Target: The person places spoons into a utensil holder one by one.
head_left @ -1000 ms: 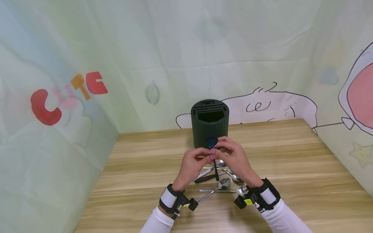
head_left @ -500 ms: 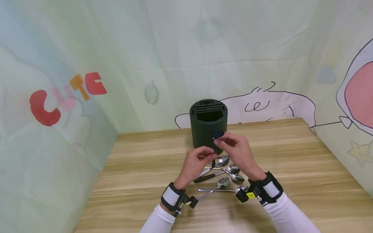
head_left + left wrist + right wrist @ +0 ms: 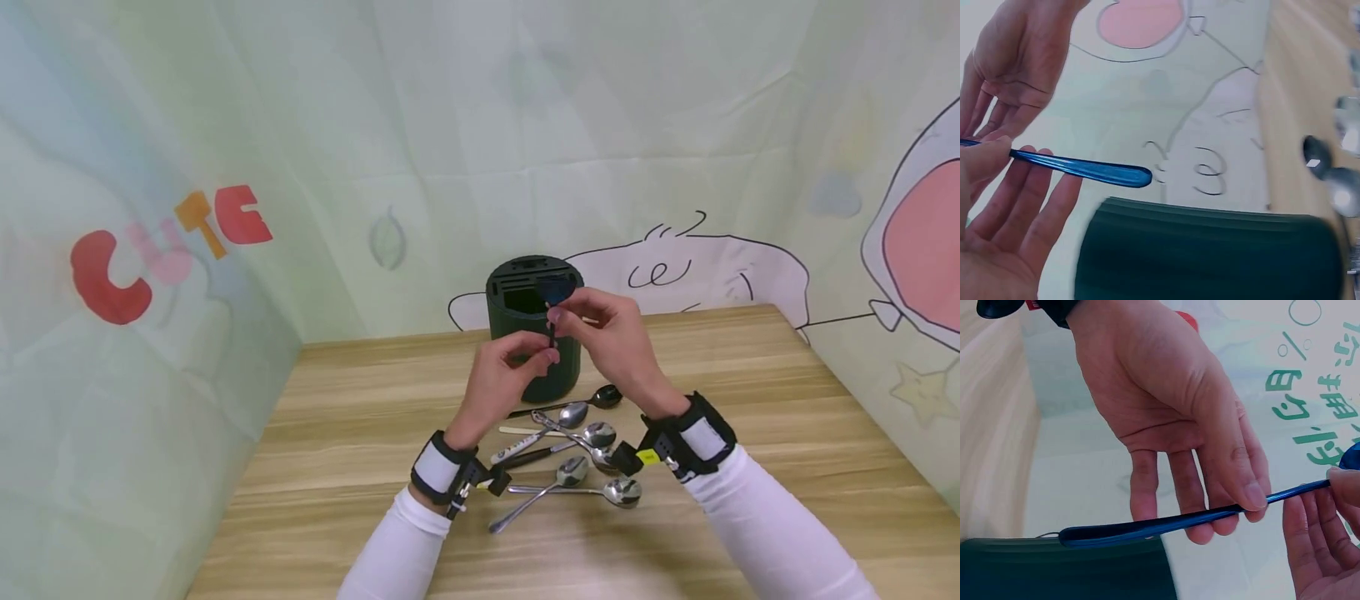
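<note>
A dark blue spoon [image 3: 556,288] is held bowl-up in front of the dark green utensil holder [image 3: 552,385]. My right hand [image 3: 617,346] pinches it just below the bowl. Lower down, my left hand [image 3: 498,382] pinches the handle between thumb and fingers. In the left wrist view the shiny blue handle [image 3: 1091,170] sticks out past my left fingers, above the holder's side [image 3: 1210,259]; the bowl is out of frame there. The right wrist view has the handle [image 3: 1141,530] crossing my left fingers, with part of the bowl [image 3: 1351,456] at the right edge.
Several spoons lie loosely crossed on the wooden table [image 3: 375,433], among them a black spoon [image 3: 606,397] near the holder and a silver spoon [image 3: 622,492] nearer me. A printed cloth [image 3: 420,125] hangs behind and at both sides.
Both hands have risen and moved away from me with the spoon, from low in front of the holder to its opening's height in view. The right hand's grip has separated from the left's.
</note>
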`<state>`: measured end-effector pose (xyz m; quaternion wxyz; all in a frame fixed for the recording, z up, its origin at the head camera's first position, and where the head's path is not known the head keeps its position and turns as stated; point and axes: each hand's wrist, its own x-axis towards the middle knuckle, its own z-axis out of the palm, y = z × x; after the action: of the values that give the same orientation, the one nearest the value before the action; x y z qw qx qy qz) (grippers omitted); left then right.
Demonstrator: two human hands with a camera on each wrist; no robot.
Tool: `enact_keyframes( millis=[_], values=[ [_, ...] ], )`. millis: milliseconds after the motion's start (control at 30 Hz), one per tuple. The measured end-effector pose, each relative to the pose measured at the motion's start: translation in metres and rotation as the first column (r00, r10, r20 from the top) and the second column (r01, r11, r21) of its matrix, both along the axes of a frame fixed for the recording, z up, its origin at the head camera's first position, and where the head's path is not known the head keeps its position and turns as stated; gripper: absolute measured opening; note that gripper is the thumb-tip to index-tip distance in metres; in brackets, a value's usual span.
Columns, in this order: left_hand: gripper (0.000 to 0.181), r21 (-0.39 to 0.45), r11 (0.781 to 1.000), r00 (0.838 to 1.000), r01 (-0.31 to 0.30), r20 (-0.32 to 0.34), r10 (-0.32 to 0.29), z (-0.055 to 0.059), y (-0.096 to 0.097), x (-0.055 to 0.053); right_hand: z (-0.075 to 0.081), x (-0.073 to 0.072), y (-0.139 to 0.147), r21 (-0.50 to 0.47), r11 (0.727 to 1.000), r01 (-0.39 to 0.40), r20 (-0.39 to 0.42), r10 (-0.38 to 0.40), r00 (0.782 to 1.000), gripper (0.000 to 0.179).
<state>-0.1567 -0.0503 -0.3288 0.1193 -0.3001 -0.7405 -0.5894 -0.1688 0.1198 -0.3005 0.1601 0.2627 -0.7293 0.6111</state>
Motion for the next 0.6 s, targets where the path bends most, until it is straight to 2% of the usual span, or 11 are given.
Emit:
enact_keyframes(
  millis=[167, 267, 400, 500, 600],
  values=[
    [0.012, 0.01, 1.0, 0.998, -0.002, -0.061, 0.003, 0.022, 0.0, -0.016, 0.038, 0.003, -0.005, 0.023, 0.999, 0.033, -0.085, -0.031, 0.996, 0.009],
    [0.013, 0.01, 1.0, 0.995, -0.02, -0.101, 0.021, 0.023, -0.003, -0.035, 0.051, -0.003, -0.007, 0.017, 1.0, 0.023, -0.105, -0.021, 0.994, 0.009],
    [0.014, 0.007, 0.999, 0.992, -0.033, -0.121, 0.033, 0.04, -0.007, -0.043, 0.067, -0.012, -0.011, 0.018, 1.0, 0.013, -0.094, -0.011, 0.996, 0.011],
    [0.014, 0.003, 0.999, 0.995, -0.035, -0.096, 0.035, 0.059, -0.008, -0.041, 0.076, -0.02, -0.014, 0.033, 0.999, 0.024, -0.084, -0.022, 0.996, 0.012],
    [0.015, 0.004, 0.999, 0.997, -0.045, -0.061, 0.045, 0.063, -0.008, -0.051, 0.08, -0.029, -0.016, 0.039, 0.999, 0.023, -0.083, -0.019, 0.996, 0.013]
  ],
)
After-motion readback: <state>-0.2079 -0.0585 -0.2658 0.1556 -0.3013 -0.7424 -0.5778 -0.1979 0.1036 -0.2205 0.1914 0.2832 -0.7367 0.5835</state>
